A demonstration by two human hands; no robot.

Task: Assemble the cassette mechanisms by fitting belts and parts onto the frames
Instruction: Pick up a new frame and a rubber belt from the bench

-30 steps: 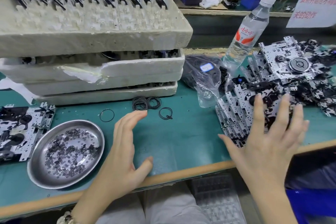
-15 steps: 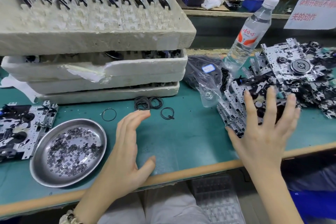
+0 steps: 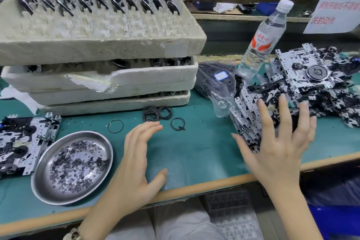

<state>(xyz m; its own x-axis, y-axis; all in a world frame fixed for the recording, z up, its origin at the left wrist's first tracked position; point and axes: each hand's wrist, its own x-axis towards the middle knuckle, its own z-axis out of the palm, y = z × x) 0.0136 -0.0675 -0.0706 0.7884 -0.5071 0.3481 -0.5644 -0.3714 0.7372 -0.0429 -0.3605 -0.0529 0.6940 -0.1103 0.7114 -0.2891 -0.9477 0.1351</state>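
The right hand (image 3: 278, 148) reaches palm-down over the near end of the heap of metal cassette frames (image 3: 311, 84) at the right of the counter (image 3: 194, 152), fingers (image 3: 285, 117) spread straight and gripping nothing. The left hand (image 3: 136, 161) is open mid-counter, fingers together and thumb apart, just short of the loose rubber belts (image 3: 156, 114).

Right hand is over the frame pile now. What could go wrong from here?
1. The frame pile is tangled and leaning; the right hand lifting one frame may drag others along, perhaps off the table.
2. The bottle stands just behind the pile; a shove could topple it.
3. Loose belts lie just past the left hand and could be swept away.
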